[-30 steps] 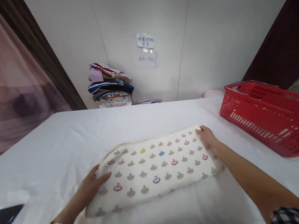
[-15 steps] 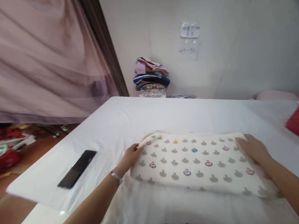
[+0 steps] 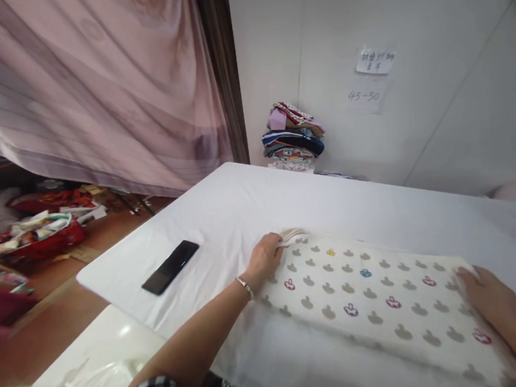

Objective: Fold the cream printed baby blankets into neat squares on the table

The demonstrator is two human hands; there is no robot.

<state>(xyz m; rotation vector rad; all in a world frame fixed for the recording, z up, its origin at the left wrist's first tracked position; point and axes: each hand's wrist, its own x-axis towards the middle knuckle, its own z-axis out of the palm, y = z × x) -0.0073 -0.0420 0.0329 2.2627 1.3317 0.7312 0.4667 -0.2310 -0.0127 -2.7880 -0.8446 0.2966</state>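
A folded cream cloth [image 3: 368, 292] with small grey and coloured prints lies flat on the white-covered table [image 3: 223, 209]. My left hand [image 3: 266, 256] pinches the cloth's far left corner, fingers curled round the layered edge. My right hand [image 3: 492, 302] rests on the cloth's right end, fingers closed over its edge. A silver bracelet circles my left wrist.
A black phone [image 3: 170, 267] lies on the table to the left of the cloth. A stack of folded clothes [image 3: 292, 135] stands against the white wall at the back. A pink curtain [image 3: 92, 88] hangs at the left, with red baskets and clutter [image 3: 37, 230] on the floor below.
The view has swung left, so the red basket has left the frame and the phone and floor show. My left hand moved up to the cloth's far left corner and my right hand stayed on its right end.
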